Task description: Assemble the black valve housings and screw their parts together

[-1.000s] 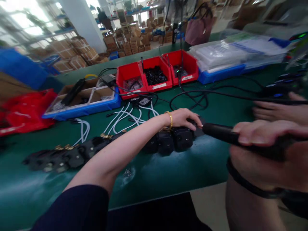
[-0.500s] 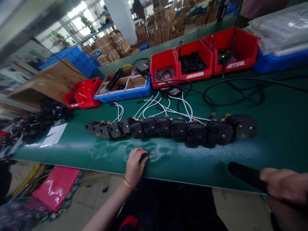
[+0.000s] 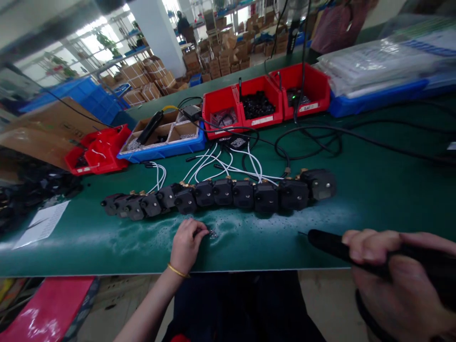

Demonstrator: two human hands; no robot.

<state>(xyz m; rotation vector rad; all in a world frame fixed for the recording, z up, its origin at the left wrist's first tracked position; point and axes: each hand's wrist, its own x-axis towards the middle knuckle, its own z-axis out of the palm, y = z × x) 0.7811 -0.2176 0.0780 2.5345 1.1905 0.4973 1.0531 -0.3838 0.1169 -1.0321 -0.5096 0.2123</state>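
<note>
My left hand (image 3: 185,242) is low over the green table, thumb and fingertips pinched together at the edge of a small pile of shiny screws (image 3: 213,233). Whatever sits between the fingertips is too small to make out. In my right hand (image 3: 395,266) is a black electric screwdriver (image 3: 329,243), held over the table's front right with its thin bit pointing left. Behind both hands runs a curved row of black box-shaped housings (image 3: 244,194), with brass fittings at their backs. White cables (image 3: 203,166) lead from several of them.
Red bins (image 3: 261,102) with black and metal parts stand at the back. Left of them is a blue divided tray (image 3: 160,151) with another black tool. Loose black cables (image 3: 320,137) loop across the right. Bagged sheets (image 3: 374,59) lie at back right, paper (image 3: 42,223) at left.
My left thumb and fingers have closed into a pinch beside the screws. My right hand has come further into view with the screwdriver. The whole view has shifted to the right.
</note>
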